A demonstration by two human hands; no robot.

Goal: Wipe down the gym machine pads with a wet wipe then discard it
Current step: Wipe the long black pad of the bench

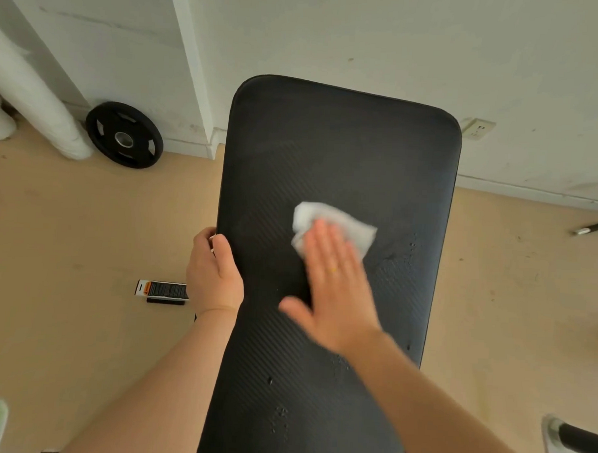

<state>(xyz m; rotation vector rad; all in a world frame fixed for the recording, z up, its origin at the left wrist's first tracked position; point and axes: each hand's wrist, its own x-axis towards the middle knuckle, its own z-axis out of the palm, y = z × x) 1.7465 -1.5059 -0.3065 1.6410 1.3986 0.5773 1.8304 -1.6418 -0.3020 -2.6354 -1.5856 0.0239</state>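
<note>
1. The right hand (333,282) lay flat on the black bench pad (338,159), fingers straight and together, pressing the white wet wipe (329,217) under its fingertips. It gripped nothing; the wipe was held only by downward pressure.
2. The wipe sat bunched near the pad's middle, most of it showing just beyond the fingertips.
3. The left hand (213,274) gripped the pad's left edge beside the right hand, thumb on top and fingers curled round the side, apparently steadying the pad.
4. Droplets showed on the pad to the right of the wiping hand and behind its wrist, so those areas had likely been passed over. The far end beyond the fingertips looked duller and probably needed wiping.
5. To do this step well, I would keep the palm flat, spread the bunched wipe wider, and run overlapping strokes out to both edges.
6. Nothing stood in the way on the pad itself.
7. Well to the left of the hands, a weight plate (124,134) leaned at the wall and a small labelled box (162,290) lay on the tan floor (67,233). No bin was visible for discarding.
</note>
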